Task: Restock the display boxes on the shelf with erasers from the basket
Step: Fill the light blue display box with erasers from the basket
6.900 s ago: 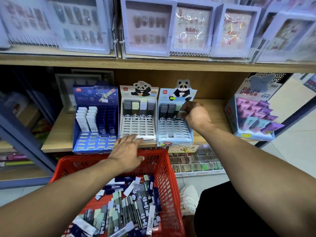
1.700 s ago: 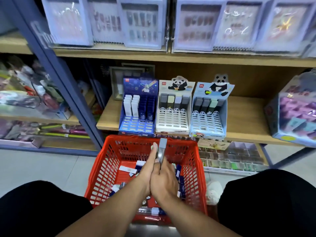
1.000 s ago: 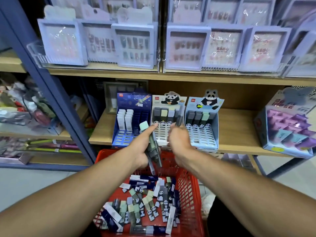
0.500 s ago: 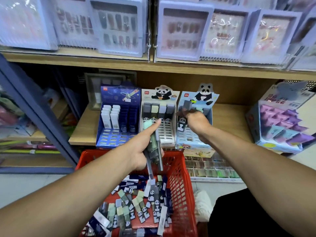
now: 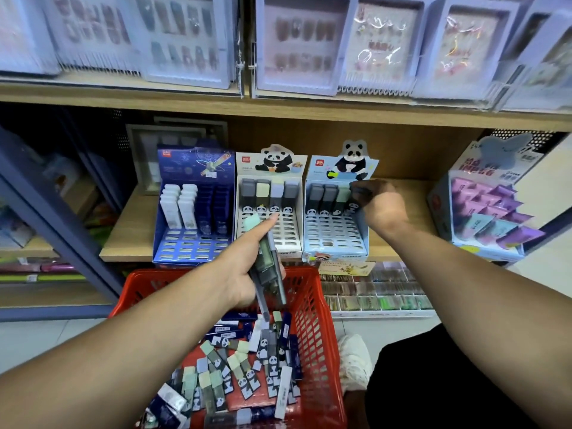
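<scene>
A bundle of erasers is gripped in the left hand, fingers curled round it, above the red basket of loose erasers. A dark eraser is pinched by the right hand at the top-right slot of the light-blue display box. The white display box and the dark-blue display box are set beside it on the shelf.

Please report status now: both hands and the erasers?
Left hand holds spare erasers over red basket. Right hand slots dark eraser into light-blue panda box, top row. Nothing in the way.
</scene>
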The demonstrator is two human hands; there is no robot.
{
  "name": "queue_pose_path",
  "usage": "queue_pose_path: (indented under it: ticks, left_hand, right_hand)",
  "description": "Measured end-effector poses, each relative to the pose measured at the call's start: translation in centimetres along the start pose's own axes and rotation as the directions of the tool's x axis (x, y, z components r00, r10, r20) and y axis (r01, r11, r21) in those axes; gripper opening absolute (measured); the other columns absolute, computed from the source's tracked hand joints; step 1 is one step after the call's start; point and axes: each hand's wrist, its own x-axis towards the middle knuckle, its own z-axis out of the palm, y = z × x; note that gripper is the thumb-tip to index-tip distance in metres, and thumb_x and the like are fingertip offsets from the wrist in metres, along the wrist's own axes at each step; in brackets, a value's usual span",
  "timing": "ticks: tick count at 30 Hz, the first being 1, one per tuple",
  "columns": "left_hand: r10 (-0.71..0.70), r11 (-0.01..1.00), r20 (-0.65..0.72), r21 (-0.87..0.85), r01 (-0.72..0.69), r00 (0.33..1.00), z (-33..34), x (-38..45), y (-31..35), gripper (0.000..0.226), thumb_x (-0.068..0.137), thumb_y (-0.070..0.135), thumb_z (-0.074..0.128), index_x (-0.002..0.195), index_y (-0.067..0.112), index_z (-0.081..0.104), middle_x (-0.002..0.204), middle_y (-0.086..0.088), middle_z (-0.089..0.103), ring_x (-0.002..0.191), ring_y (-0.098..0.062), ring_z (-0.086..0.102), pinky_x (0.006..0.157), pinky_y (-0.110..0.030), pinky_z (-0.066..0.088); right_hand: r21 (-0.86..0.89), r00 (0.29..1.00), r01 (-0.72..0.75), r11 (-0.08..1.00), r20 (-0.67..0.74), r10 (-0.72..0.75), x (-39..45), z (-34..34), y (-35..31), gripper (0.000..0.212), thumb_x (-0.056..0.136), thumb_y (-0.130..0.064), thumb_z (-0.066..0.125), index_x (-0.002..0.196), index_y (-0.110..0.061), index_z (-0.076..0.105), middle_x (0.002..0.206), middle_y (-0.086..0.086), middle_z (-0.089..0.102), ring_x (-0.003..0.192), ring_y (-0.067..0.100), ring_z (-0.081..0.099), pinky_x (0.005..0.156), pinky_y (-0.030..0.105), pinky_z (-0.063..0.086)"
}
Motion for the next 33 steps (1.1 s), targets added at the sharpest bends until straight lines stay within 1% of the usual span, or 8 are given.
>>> queue_pose_path:
  ticks: [4,7,11,14,16,26,30,33]
  left_hand:
    - [-0.010,1.000,0.009,0.012,0.010,1.000,0.0,0.1,-0.1,0.052,0.067,0.052,0.087,0.086,0.011,0.061,0.060,-0.006,0.054,0.045,-0.021,0.051,0.047,-0.029,0.050]
    - [-0.025,0.999,0.021,0.024,0.024,0.999,0.2,-0.1,-0.2,0.053,0.068,0.053,0.086,0.085,0.009,0.061,0.060,-0.006,0.054,0.045,-0.021,0.051,0.046,-0.028,0.050]
    - [-0.038,0.999,0.017,0.028,0.037,0.999,0.2,-0.1,-0.4,0.056,0.067,0.053,0.087,0.088,0.008,0.061,0.060,-0.007,0.055,0.044,-0.021,0.051,0.046,-0.029,0.050]
    - [-0.043,0.998,0.017,0.036,0.042,0.999,0.2,0.0,-0.5,0.057,0.066,0.054,0.087,0.088,0.009,0.061,0.060,-0.007,0.055,0.045,-0.021,0.051,0.048,-0.029,0.050]
    - [-0.048,0.998,0.024,0.034,0.047,0.999,0.2,0.0,-0.5,0.056,0.066,0.054,0.087,0.088,0.009,0.061,0.060,-0.007,0.055,0.044,-0.021,0.051,0.048,-0.029,0.050]
    - [-0.061,0.998,0.040,0.036,0.060,0.997,0.5,0.2,-0.5,0.053,0.067,0.054,0.087,0.084,0.010,0.061,0.060,-0.006,0.056,0.046,-0.021,0.053,0.049,-0.029,0.051]
    - [-0.070,0.997,0.050,0.045,0.067,0.996,0.5,0.2,-0.5,0.055,0.067,0.054,0.086,0.088,0.011,0.059,0.061,-0.006,0.056,0.047,-0.020,0.052,0.050,-0.029,0.052]
    - [-0.067,0.997,0.055,0.045,0.065,0.996,0.5,0.1,-0.5,0.058,0.067,0.053,0.087,0.095,0.013,0.057,0.063,-0.005,0.055,0.047,-0.019,0.052,0.048,-0.029,0.052]
  right_hand:
    - [-0.062,1.000,0.014,0.998,0.005,-0.014,-0.1,-0.5,0.3,0.040,0.089,0.022,0.046,0.107,-0.005,0.068,0.099,0.004,0.066,0.095,0.016,0.066,0.078,0.009,0.046]
    - [-0.032,0.999,0.049,0.998,-0.002,-0.049,0.2,-0.8,0.4,0.038,0.084,0.024,0.048,0.103,-0.003,0.066,0.081,0.006,0.066,0.063,-0.010,0.063,0.057,0.002,0.041]
    - [-0.015,0.999,0.007,1.000,-0.036,-0.007,1.1,-1.6,0.8,0.025,0.083,0.022,0.052,0.093,0.008,0.069,0.050,-0.010,0.061,0.042,-0.013,0.054,0.049,0.001,0.039]
    - [-0.081,0.997,0.050,0.996,-0.052,-0.054,1.1,-2.0,1.0,0.022,0.080,0.016,0.066,0.081,-0.006,0.072,0.071,-0.001,0.067,0.049,-0.016,0.056,0.061,0.000,0.046]
    - [-0.080,0.995,0.099,0.992,0.001,-0.099,1.2,-2.0,1.3,0.018,0.081,0.016,0.068,0.089,0.001,0.073,0.080,0.007,0.066,0.046,-0.019,0.053,0.054,-0.003,0.039]
    - [-0.158,0.984,0.179,0.971,0.051,-0.173,2.2,-1.2,1.9,0.019,0.085,0.009,0.070,0.089,-0.009,0.074,0.083,0.001,0.070,0.054,-0.022,0.055,0.063,-0.003,0.043]
    - [-0.008,0.994,0.111,0.994,0.006,-0.111,2.1,-1.0,1.9,0.020,0.087,0.020,0.061,0.099,0.008,0.070,0.088,0.010,0.068,0.059,-0.010,0.064,0.059,0.001,0.045]
    - [-0.028,0.990,0.141,0.990,0.007,-0.140,2.5,-0.9,2.1,0.012,0.084,0.004,0.075,0.089,-0.005,0.071,0.097,0.009,0.073,0.081,0.010,0.070,0.063,0.000,0.043]
